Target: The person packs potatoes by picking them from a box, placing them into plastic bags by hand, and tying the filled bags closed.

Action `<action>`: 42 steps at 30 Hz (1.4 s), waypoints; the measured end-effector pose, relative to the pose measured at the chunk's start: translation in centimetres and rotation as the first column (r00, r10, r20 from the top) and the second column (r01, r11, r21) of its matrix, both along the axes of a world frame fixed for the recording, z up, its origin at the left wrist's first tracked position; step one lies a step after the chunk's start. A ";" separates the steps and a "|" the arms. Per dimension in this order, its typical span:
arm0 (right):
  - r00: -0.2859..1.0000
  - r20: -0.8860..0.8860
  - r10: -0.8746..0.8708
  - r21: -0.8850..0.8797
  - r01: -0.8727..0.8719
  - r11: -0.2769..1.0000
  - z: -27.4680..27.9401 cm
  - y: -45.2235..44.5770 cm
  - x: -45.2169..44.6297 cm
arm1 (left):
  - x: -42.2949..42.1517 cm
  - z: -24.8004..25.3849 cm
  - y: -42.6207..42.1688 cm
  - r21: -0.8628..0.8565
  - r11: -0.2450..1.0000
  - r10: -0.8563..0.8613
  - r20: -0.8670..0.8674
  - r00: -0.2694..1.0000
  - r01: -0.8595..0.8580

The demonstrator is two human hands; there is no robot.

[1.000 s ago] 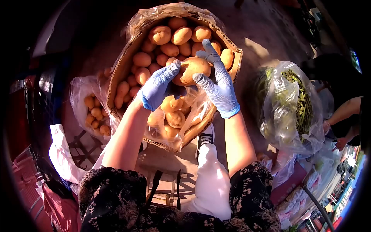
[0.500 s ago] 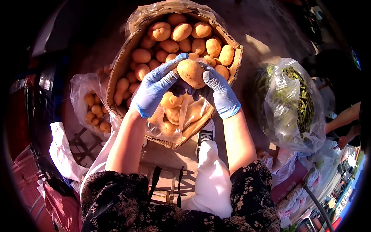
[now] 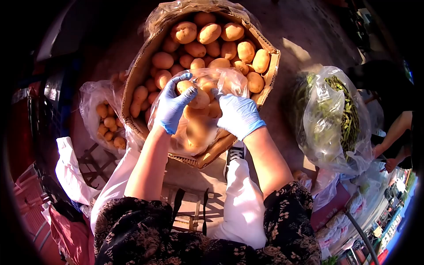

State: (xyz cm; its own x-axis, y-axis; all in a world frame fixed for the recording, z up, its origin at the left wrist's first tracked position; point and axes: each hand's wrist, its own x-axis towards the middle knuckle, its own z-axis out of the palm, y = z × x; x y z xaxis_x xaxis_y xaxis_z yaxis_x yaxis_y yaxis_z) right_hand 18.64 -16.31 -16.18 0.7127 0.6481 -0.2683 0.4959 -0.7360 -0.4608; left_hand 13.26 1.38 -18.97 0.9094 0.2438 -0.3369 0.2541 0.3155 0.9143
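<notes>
My left hand, in a blue glove, has its fingers closed round a potato. That potato is over the mouth of a clear plastic bag with several potatoes inside. My right hand, also gloved in blue, is at the bag's right side, its fingers curled on the plastic; its fingertips are partly hidden. The bag lies in the near part of a large cardboard box. Many loose potatoes fill the box's far part.
On the left stands another clear bag of potatoes. To the right is a large clear bag of green beans, with another person's arm beyond it. A wooden stool or rack shows below, between my legs.
The potato held between both hands has moved down and left into the bag's opening, in my left hand. My right hand has left the potato for the bag, whose edge now stands higher.
</notes>
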 end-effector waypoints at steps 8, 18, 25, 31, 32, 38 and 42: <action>0.932 0.268 -0.244 -0.087 0.275 0.957 1.3 -2.7 -0.6 | 1.6 0.6 -3.5 0.617 0.765 -0.253 0.026 0.967 0.184; 0.973 0.149 -0.174 0.314 0.120 0.942 -3.7 -0.7 1.1 | 6.8 1.0 -0.4 0.854 0.501 -0.232 0.288 0.929 -0.140; 0.969 0.187 -0.162 0.324 0.095 0.941 -4.0 -0.5 0.9 | 15.9 -4.7 5.8 0.941 -0.339 -0.288 -0.095 0.953 -0.009; 0.941 0.213 -0.262 0.511 0.121 0.851 -2.9 0.0 1.2 | 14.8 -0.7 4.6 0.955 0.095 -0.062 -0.275 0.960 0.279; 0.931 0.209 -0.298 0.583 0.126 0.803 -2.8 0.0 1.3 | 14.1 -0.7 4.8 0.723 0.635 -0.053 -0.309 0.950 0.271; 0.946 0.156 -0.284 0.802 0.047 0.596 0.4 0.3 1.5 | 4.5 3.8 0.6 -0.699 0.713 -0.172 -0.088 0.981 0.063; 0.963 0.144 -0.230 0.841 0.003 0.540 1.5 0.6 0.9 | 2.4 5.3 -2.8 -0.776 0.630 -0.196 -0.182 0.964 -0.018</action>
State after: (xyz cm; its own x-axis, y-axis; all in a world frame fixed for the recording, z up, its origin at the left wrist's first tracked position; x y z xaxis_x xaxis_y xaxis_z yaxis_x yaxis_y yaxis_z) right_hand 19.58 -15.75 -14.73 0.7605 0.4038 0.5085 0.6002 -0.1385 -0.7878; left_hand 15.62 -1.41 -13.71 0.7819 -0.2775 -0.5582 0.4830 0.8358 0.2610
